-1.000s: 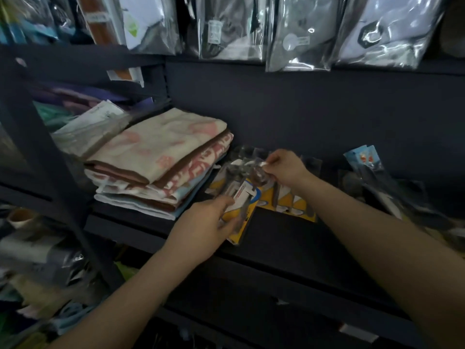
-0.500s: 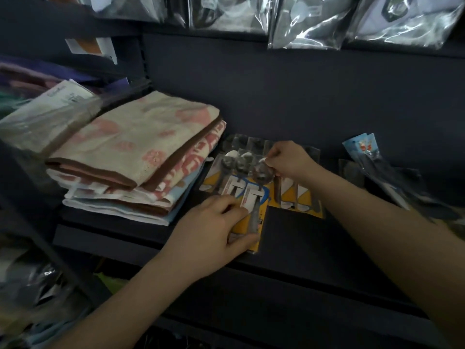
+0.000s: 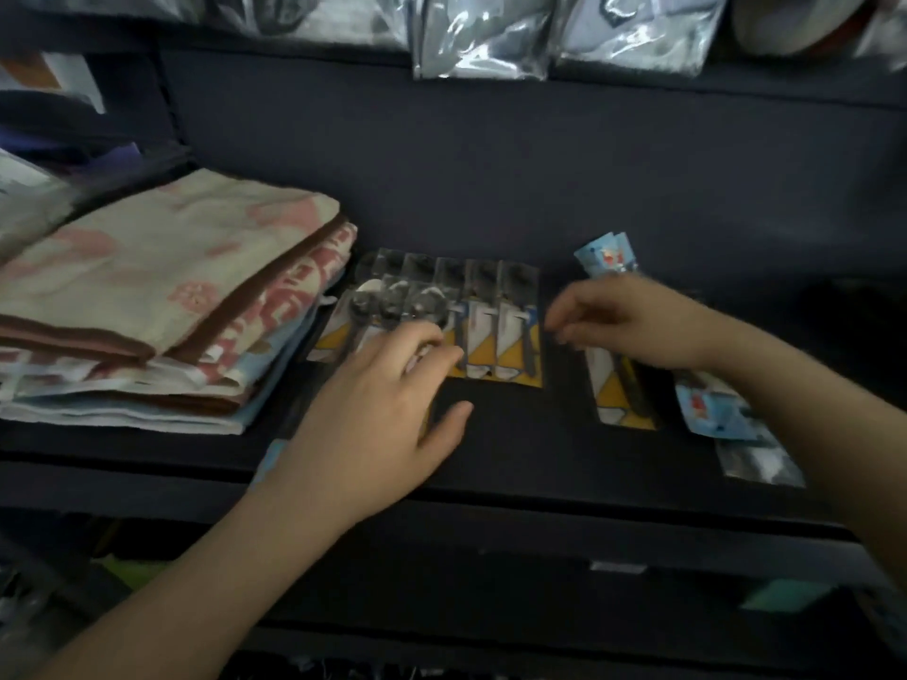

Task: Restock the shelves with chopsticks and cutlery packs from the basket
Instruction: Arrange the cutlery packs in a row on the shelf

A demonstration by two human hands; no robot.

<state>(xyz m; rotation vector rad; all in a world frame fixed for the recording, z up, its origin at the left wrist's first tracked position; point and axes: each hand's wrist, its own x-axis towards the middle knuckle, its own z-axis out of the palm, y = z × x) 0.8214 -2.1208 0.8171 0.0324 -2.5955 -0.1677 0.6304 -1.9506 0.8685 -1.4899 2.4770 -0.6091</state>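
Observation:
A row of cutlery packs (image 3: 495,326) on yellow cards lies flat on the dark shelf (image 3: 540,503), with spoons to the left and knives to the right. My left hand (image 3: 387,400) rests on the row's left part, fingers spread and slightly bent, holding nothing. One single cutlery pack (image 3: 621,400) lies apart to the right. My right hand (image 3: 623,321) is over its top end with fingers curled and thumb meeting forefinger, seemingly pinching its clear top. The basket is out of view.
A stack of folded towels (image 3: 172,296) fills the shelf's left side, touching the row of packs. Blue packets (image 3: 606,255) and a silver packet (image 3: 758,466) lie at the right. Shiny plastic bags (image 3: 481,36) hang from the shelf above.
My right hand has moved right, away from the row, and one pack now lies apart under it. My left hand has let go of the front pack and now lies on the row.

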